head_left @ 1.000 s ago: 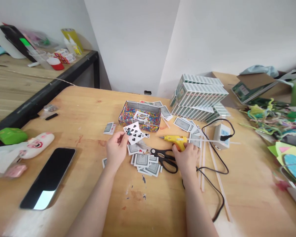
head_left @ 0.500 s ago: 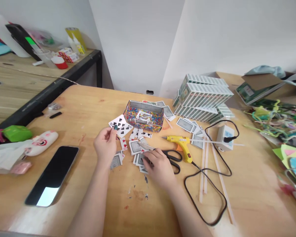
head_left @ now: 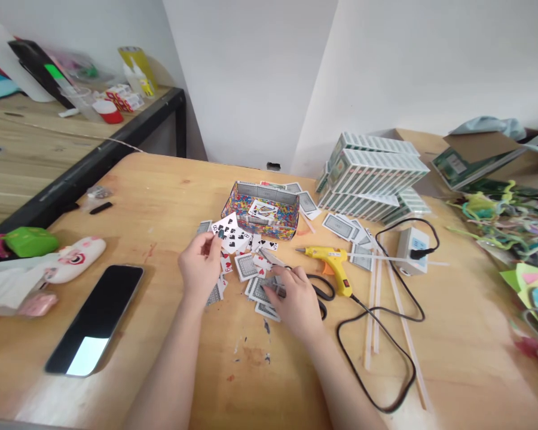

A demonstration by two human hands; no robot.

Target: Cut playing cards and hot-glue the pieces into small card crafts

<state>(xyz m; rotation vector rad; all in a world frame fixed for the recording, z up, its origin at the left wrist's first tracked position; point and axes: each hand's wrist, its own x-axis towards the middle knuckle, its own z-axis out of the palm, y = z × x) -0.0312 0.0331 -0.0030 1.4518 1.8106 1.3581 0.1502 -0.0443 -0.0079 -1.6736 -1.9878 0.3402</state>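
Note:
An eight of spades playing card (head_left: 234, 236) is pinched in my left hand (head_left: 201, 260), tilted face-up just in front of a small open box (head_left: 284, 226) with a multicoloured speckled pattern. My right hand (head_left: 298, 301) lies low over loose face-down cards (head_left: 256, 289), thumb and fingers bent and apart. Its fingers touch the scissors (head_left: 273, 258), whose blades point away to the left and whose black handles stick out partly hidden behind the hand. More cards lie between the hands, including a five of spades (head_left: 269, 245). One card lies inside the box.
A yellow glue gun (head_left: 329, 258) with a looping black cord (head_left: 363, 373) lies to the right, beside clear glue sticks (head_left: 406, 331) and a white power adapter (head_left: 412, 249). Striped boxes (head_left: 376, 173) are stacked behind. A phone (head_left: 96, 316) lies at left.
My left hand has moved slightly right with the eight of spades, whose card now tilts more upright. My right hand and the scissors have shifted a little right; the scissors also moved away from me.

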